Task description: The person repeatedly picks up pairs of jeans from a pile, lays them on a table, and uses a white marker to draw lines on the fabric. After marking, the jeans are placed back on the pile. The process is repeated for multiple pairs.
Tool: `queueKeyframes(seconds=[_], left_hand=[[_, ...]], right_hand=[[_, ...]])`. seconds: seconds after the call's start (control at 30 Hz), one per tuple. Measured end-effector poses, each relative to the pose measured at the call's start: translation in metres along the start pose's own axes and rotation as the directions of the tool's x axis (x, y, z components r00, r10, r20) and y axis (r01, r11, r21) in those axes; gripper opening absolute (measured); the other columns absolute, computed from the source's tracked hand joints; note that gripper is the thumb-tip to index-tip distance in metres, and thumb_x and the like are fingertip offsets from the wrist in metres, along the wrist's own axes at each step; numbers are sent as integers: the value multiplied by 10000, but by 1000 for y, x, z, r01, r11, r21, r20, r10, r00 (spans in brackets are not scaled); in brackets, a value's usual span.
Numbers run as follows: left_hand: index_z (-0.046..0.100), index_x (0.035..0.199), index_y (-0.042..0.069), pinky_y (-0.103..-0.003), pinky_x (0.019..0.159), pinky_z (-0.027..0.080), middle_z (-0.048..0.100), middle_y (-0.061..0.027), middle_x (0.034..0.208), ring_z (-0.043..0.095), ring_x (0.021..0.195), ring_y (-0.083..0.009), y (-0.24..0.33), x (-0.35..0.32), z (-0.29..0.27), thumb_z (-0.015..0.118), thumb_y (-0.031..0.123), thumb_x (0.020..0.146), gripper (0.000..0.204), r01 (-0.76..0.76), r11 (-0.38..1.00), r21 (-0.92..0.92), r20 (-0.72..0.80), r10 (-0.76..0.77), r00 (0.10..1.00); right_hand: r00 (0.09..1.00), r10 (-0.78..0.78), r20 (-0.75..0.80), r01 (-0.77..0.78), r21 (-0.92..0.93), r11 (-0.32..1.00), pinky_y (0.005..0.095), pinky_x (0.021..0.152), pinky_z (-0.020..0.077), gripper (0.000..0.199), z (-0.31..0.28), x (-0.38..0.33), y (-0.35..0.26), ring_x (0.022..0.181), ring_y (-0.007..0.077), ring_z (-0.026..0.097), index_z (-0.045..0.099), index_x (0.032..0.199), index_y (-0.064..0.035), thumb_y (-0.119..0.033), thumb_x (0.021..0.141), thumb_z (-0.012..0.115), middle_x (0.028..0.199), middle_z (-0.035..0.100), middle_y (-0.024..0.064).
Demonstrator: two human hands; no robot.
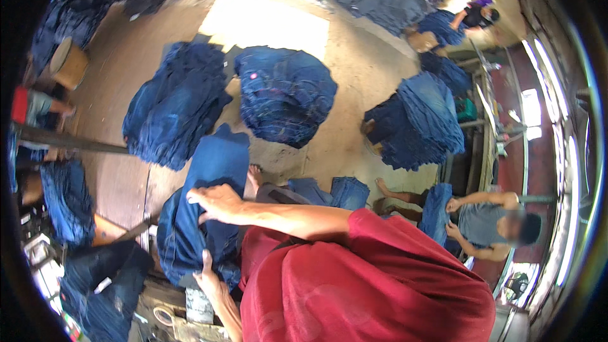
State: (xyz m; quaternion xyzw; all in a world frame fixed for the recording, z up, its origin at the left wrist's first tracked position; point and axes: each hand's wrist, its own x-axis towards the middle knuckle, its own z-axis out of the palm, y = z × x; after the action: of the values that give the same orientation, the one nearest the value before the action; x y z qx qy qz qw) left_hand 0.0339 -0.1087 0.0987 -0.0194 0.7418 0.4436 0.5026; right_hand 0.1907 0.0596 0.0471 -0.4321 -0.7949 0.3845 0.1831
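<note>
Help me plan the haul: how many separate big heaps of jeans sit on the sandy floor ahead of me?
3: left heap, middle heap, right heap. More denim lies at the frame's edges, so other heaps may be partly hidden.

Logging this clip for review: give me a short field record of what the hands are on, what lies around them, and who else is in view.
left hand: fingers curled on the lower edge of the blue jeans, grip closed on the denim
right hand: lies flat on top of the same jeans
floor: bare concrete, carrying two stacks of jeans, with more piles further off
others: a seated co-worker at right handles denim; another person sits far back
</note>
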Motion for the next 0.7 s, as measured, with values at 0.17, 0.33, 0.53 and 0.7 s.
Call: queueKeyframes(seconds=[0.17,0.33,0.53,0.7], left_hand=[[696,1354,-76,-512,1135,526,738,-194,1343,707,1198,-359,11,13,-1,771,139,983,435,230,902,-366,317,-111,942],[782,1194,12,-425,1038,571,807,-115,1160,748,1061,-271,8,29,15,783,179,926,316,235,940,-247,336,-144,931],[776,1230,-1,-395,1004,602,807,-137,1214,773,1065,-256,16,26,31,756,185,1003,294,406,901,-154,487,-289,825],[785,1201,-8,-380,964,603,809,-138,1173,772,1024,-231,5,29,39,790,205,985,304,300,947,-112,413,-230,881]], right_hand=[[994,102,-25,-103,-16,995,447,979,603,730,-23,-2,-10,1142,366,760,646,1350,-100,-425,781,966,1245,767,146],[951,225,-212,-199,136,970,450,797,605,407,-60,-33,6,866,293,778,745,1248,-53,-376,1003,782,1188,774,163],[764,639,87,-644,153,750,446,687,550,746,-56,-50,-8,663,251,703,684,663,-21,-720,904,777,674,714,140],[852,523,18,-524,12,852,475,740,567,620,-21,-38,-21,718,359,731,704,813,18,-580,967,755,761,736,198]])
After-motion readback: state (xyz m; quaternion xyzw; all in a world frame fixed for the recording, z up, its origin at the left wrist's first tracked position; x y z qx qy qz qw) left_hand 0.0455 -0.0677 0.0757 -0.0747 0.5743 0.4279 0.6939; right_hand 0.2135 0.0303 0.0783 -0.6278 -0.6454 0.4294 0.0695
